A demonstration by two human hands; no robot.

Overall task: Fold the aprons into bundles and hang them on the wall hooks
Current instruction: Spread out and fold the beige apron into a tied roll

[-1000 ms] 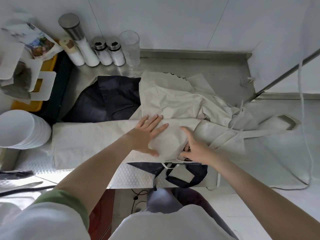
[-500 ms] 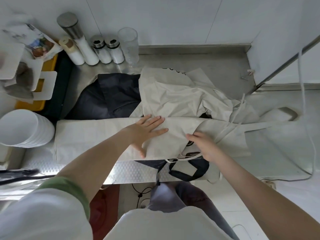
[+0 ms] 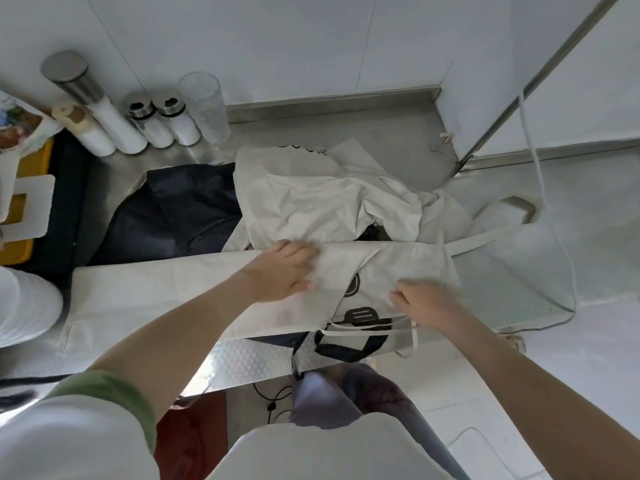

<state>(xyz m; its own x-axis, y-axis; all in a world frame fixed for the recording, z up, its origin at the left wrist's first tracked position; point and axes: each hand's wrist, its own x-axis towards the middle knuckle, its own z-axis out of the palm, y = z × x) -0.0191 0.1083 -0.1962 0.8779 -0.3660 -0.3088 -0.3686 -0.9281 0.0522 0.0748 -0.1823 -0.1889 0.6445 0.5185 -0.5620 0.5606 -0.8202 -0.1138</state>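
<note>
Left hand (image 3: 282, 271) flat, fingers (image 3: 304, 252) straight, pressing apron (image 3: 166, 289) on counter (image 3: 242, 362). Right hand (image 3: 427, 304) at its 3 o'clock, fingers curled, pinching apron flap. Dark apron (image 3: 180, 216) at 11 o'clock.

A single wide-angle view from the person's head looks steeply down and forward over a steel counter (image 3: 398, 133) close beneath. The white wall (image 3: 277, 46) lies at 12 o'clock and the wearer's torso (image 3: 329, 452) at 6 o'clock.
</note>
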